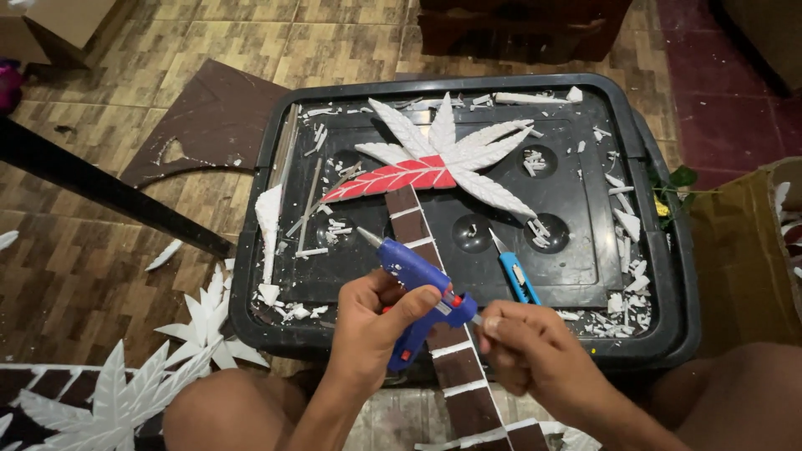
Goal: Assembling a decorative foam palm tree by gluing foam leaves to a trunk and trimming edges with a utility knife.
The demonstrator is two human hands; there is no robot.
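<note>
Left hand (368,321) has its fingers wrapped round the blue glue gun (418,292), right hand (522,347) pinching its back end, over the brown trunk strip (443,355). Further off, a foam palm top (443,159) on the black bin lid (259,209).

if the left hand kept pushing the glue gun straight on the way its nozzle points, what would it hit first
Probably the loose white foam scraps on the black tub lid, just left of the brown trunk strip. The left hand aims the blue glue gun up-left; height above the lid is unclear.

Bare hands (376,321), sleeveless forearms, uncovered knees; no gloves, rings or watch.
</note>
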